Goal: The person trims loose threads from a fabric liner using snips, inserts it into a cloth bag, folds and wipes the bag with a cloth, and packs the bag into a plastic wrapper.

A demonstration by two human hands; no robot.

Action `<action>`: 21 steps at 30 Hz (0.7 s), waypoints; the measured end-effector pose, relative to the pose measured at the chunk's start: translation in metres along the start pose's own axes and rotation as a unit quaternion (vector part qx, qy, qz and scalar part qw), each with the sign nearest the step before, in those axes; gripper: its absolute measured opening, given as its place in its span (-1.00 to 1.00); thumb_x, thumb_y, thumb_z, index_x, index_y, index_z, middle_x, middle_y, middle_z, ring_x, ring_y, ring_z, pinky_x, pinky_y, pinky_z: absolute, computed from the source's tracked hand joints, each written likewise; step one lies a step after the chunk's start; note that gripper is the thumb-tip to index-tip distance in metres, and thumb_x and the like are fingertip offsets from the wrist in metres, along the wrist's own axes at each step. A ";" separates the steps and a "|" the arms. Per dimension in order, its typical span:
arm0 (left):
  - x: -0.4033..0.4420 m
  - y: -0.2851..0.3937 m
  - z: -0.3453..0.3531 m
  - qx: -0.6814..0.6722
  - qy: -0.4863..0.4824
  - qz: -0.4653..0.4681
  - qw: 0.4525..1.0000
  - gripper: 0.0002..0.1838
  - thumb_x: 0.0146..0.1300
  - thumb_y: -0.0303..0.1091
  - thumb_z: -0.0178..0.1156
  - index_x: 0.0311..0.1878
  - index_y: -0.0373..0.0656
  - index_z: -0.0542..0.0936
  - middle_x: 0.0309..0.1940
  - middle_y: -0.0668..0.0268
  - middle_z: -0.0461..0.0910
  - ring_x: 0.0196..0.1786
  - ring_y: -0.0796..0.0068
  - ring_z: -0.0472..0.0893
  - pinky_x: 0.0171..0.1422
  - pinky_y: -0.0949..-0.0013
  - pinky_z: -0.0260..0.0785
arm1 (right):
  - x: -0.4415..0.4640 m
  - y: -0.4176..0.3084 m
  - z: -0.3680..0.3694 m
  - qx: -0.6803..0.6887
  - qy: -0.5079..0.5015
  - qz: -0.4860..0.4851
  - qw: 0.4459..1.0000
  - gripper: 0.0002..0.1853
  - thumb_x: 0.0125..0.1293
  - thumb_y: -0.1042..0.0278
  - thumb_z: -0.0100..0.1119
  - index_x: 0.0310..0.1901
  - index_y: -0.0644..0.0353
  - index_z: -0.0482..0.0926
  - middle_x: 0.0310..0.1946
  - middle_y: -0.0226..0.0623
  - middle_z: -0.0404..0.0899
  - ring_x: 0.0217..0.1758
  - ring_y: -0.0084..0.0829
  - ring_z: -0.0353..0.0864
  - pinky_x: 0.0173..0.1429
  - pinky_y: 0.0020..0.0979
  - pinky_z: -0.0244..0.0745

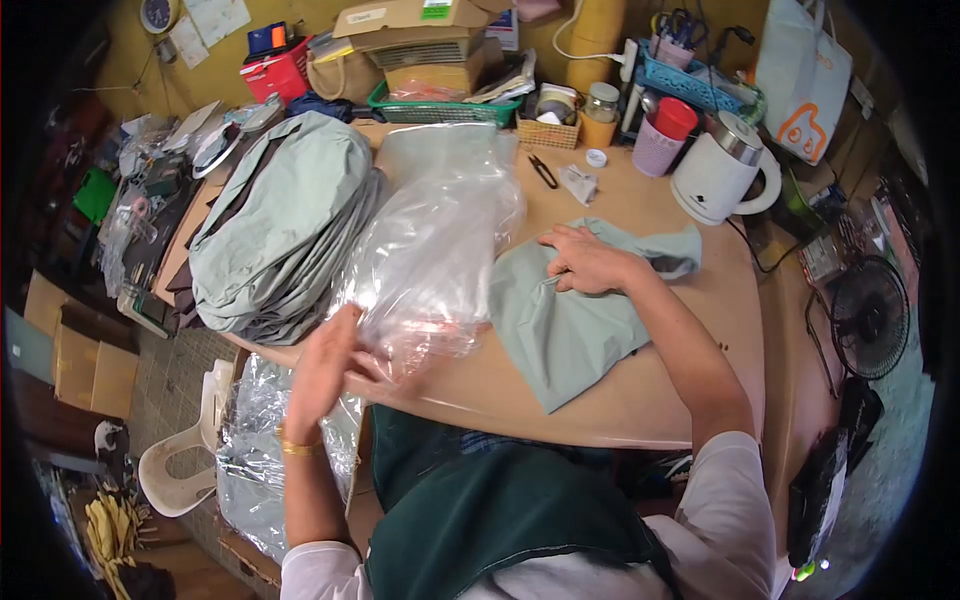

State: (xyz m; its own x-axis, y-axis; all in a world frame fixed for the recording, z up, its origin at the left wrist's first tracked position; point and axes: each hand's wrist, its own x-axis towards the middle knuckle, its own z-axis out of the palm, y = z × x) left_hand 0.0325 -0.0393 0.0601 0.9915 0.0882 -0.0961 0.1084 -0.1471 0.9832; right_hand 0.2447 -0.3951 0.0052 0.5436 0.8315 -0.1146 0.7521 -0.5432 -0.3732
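Observation:
A folded piece of grey-green cloth [570, 345] lies on the table on the right side, one corner pointing toward me. My right hand [595, 262] rests on top of it, its bent fingers gathering a small fold. Left of the cloth, clear plastic bags [430, 235] lie in a loose, shiny stack. My left hand [328, 362] is at the near-left edge of these bags, fingers apart and slightly blurred; whether it touches the plastic I cannot tell. Beyond it, a thick pile of the same grey-green fabric [285, 220] is heaped at the left.
Thread snips [543, 172] lie at the back, near a white kettle [722, 170] and a pink cup [660, 140]. A green basket [445, 108] and a cardboard box [425, 30] stand against the wall. Plastic-wrapped goods [265, 450] sit below the table's left edge, beside a white chair [180, 465].

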 end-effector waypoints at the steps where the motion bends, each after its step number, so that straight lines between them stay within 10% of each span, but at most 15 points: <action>1: -0.004 0.005 -0.022 -0.007 -0.001 -0.071 0.997 -0.61 0.45 -0.17 0.14 0.09 -0.33 0.54 -0.43 0.10 0.66 -0.44 0.28 0.68 -0.38 0.32 0.46 | 0.005 0.002 0.005 0.008 -0.025 0.035 0.999 -0.80 0.13 0.26 0.36 -0.26 0.16 0.71 0.36 0.00 0.29 0.47 0.04 0.19 0.53 0.13 -0.03; 5: 0.007 0.024 -0.048 0.428 0.027 -0.090 0.899 -0.67 0.37 -0.14 0.20 -0.23 -0.27 0.66 -0.50 0.05 0.65 -0.50 0.07 0.65 -0.38 0.18 0.46 | 0.020 -0.008 0.000 -0.071 -0.044 0.050 0.995 -0.79 0.12 0.19 0.40 -0.24 0.04 0.75 0.34 -0.07 0.41 0.49 -0.01 0.20 0.61 0.31 -0.44; 7: 0.014 0.036 -0.032 0.589 0.042 0.128 0.797 -0.71 0.24 -0.23 0.26 -0.47 -0.26 0.59 -0.67 0.04 0.49 -0.48 0.05 0.64 -0.32 0.11 0.44 | 0.036 -0.010 -0.004 -0.057 -0.084 0.058 0.993 -0.79 0.10 0.17 0.41 -0.25 0.04 0.75 0.17 -0.10 0.54 0.41 -0.07 0.33 0.59 0.33 -0.44; 9: 0.029 0.036 -0.024 0.571 0.058 0.141 0.807 -0.89 0.07 -0.42 0.27 -0.34 -0.21 0.59 -0.47 -0.04 0.60 -0.42 -0.11 0.58 -0.30 0.02 0.42 | 0.049 -0.006 -0.008 -0.046 -0.122 0.069 0.989 -0.78 0.09 0.15 0.41 -0.26 0.04 0.76 0.00 -0.14 0.67 0.32 -0.12 0.45 0.58 0.35 -0.44; 12: 0.042 0.041 -0.016 0.549 0.053 0.200 0.810 -0.54 0.01 -0.63 0.16 0.05 -0.10 0.60 0.05 -0.15 0.57 -0.22 -0.10 0.63 -0.22 0.02 0.47 | 0.053 0.008 -0.014 -0.032 -0.087 0.051 0.994 -0.77 0.06 0.20 0.41 -0.28 0.12 0.74 -0.35 -0.20 0.73 -0.04 -0.21 0.67 0.45 0.16 0.13; 14: 0.040 0.052 -0.013 0.561 0.059 0.265 0.782 -0.07 -0.08 -0.77 0.05 0.46 0.11 0.34 0.48 -0.15 0.15 -0.05 -0.15 0.62 -0.14 0.06 0.52 | 0.039 0.017 -0.014 0.017 -0.090 0.089 0.992 -0.78 0.06 0.25 0.37 -0.32 0.21 0.71 -0.44 -0.21 0.70 -0.35 -0.29 0.63 -0.03 -0.14 0.49; 16: 0.036 0.063 -0.016 0.561 0.063 0.222 0.795 0.02 -0.11 -0.80 0.04 0.52 0.14 0.21 0.53 -0.13 0.02 -0.02 -0.15 0.62 -0.12 0.09 0.54 | 0.015 0.022 -0.030 -0.024 -0.247 0.089 0.965 -0.80 0.08 0.27 0.34 -0.39 0.24 0.66 -0.52 -0.26 0.63 -0.46 -0.41 0.54 -0.37 -0.26 0.41; 18: 0.036 0.061 -0.017 0.560 0.063 0.178 0.807 0.11 -0.13 -0.82 0.03 0.59 0.16 0.09 0.58 -0.12 -0.12 0.01 -0.16 0.62 -0.10 0.12 0.55 | -0.027 0.007 -0.053 0.087 -0.280 0.097 0.951 -0.81 0.10 0.27 0.34 -0.43 0.22 0.62 -0.55 -0.33 0.57 -0.43 -0.54 0.48 -0.30 -0.35 0.39; 21: 0.041 0.047 -0.007 0.534 0.098 0.260 0.799 0.15 -0.15 -0.84 0.02 0.61 0.11 0.01 0.60 -0.10 -0.16 0.01 -0.16 0.62 -0.15 0.13 0.55 | -0.080 -0.014 -0.067 0.190 -0.143 0.049 0.970 -0.84 0.17 0.30 0.32 -0.36 0.21 0.63 -0.46 -0.44 0.60 -0.35 -0.60 0.49 -0.21 -0.43 0.40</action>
State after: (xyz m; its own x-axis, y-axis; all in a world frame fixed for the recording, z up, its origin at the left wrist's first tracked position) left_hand 0.0780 -0.0362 0.1038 0.9031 -0.1207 0.4122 -0.2104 -0.9610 0.1794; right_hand 0.2159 -0.4619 0.0816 0.4385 0.8062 -0.3973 0.4811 -0.5839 -0.6539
